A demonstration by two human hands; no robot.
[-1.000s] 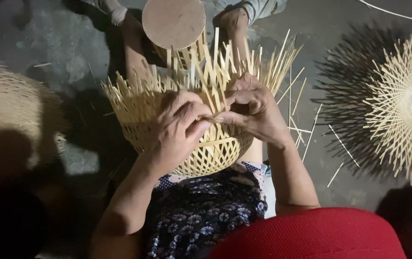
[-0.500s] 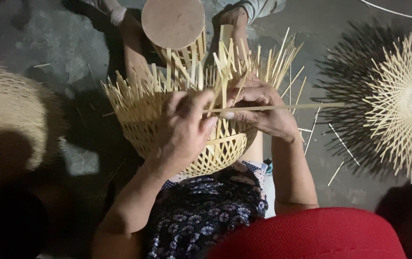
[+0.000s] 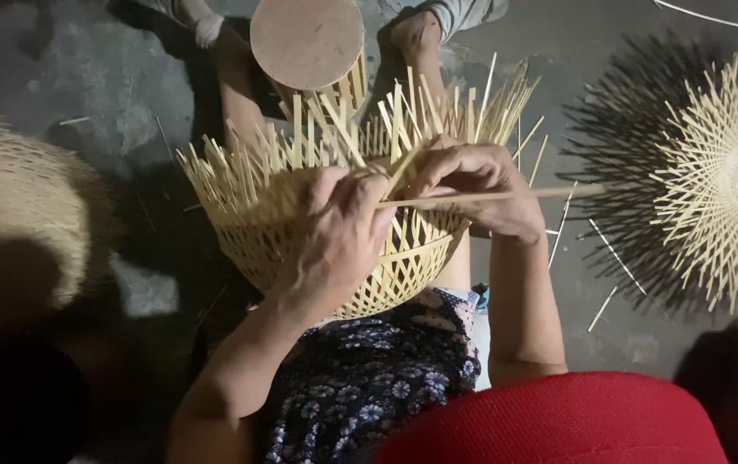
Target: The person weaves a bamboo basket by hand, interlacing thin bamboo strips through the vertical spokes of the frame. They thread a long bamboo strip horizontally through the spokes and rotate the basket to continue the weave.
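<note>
Over basket (image 3: 334, 249) rim — both hands, L (image 3: 339, 232) & R (image 3: 476, 185), on strip (image 3: 506, 195).

Grey concrete floor (image 3: 85, 69), dim light, deep shadows, scattered splinters.

A round wooden disc (image 3: 307, 40) stood at the far edge. A flat starburst of woven strips (image 3: 721, 185) lay right. A finished domed basket (image 3: 21, 202) sat left on the grey floor (image 3: 85, 69).

Unfinished basket (image 3: 334, 249) on lap; woven dome (image 3: 16, 206) left, flat splint disc (image 3: 730, 180) right.
</note>
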